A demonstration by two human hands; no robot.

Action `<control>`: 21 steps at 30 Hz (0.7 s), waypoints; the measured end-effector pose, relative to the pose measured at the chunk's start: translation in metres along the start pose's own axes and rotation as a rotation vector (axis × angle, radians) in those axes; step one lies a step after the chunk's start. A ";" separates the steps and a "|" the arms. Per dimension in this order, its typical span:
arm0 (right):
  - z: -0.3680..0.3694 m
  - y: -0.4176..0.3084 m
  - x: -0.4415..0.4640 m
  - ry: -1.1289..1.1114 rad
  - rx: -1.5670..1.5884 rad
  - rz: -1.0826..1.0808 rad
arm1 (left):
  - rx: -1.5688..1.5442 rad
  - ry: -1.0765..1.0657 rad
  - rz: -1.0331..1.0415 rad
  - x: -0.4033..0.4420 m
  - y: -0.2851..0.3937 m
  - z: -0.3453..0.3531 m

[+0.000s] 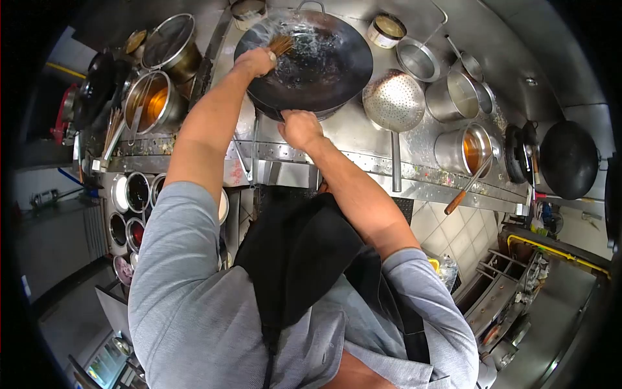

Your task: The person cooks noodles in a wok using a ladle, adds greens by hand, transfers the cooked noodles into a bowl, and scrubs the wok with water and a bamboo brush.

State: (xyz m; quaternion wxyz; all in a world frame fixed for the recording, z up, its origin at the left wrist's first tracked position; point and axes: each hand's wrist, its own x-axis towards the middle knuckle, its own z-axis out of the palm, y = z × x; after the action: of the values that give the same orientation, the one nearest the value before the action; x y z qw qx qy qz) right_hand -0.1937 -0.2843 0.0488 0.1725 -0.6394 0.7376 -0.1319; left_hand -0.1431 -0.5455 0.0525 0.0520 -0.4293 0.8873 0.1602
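My left hand (256, 61) is closed around a bamboo wok brush (280, 45), whose splayed bristles reach into the wok (324, 84) near its left side. The wok is large and dark, with a wet, shiny inside and whitish water or steam near its upper left; a loop handle shows at its far rim. At the near rim, my right hand (302, 128) is closed on the wok's edge; whether it holds a handle there is hidden. A perforated strainer ladle (394, 100) lies right of the wok, its handle pointing toward me.
Pots of amber liquid stand at left (155, 104) and right (476, 150), the right one with a wooden-handled ladle (461, 194). An empty pot (453, 97), a fine sieve (418, 59) and a tin (387, 30) sit at the back right. Seasoning containers (137, 191) stand lower left.
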 end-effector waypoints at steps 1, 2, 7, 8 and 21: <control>0.000 -0.001 0.001 0.007 -0.020 0.026 | -0.075 -0.017 -0.028 -0.011 0.007 -0.019; 0.000 -0.002 0.000 0.012 -0.040 0.053 | -0.140 -0.065 -0.008 -0.023 0.013 -0.031; 0.001 0.004 -0.011 0.124 -0.082 0.023 | -0.104 -0.265 0.148 -0.085 0.040 -0.062; 0.000 0.006 -0.014 0.147 -0.079 0.016 | -0.014 -0.324 0.172 -0.090 0.046 -0.062; -0.005 0.013 -0.021 0.203 -0.024 0.029 | 0.392 -0.414 0.295 -0.056 0.110 -0.045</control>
State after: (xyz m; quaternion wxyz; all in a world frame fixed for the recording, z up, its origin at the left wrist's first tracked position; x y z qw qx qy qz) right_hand -0.2049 -0.2621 0.0496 0.0912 -0.6140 0.7620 -0.1845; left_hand -0.1912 -0.4549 0.1340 0.2892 -0.2361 0.9246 0.0759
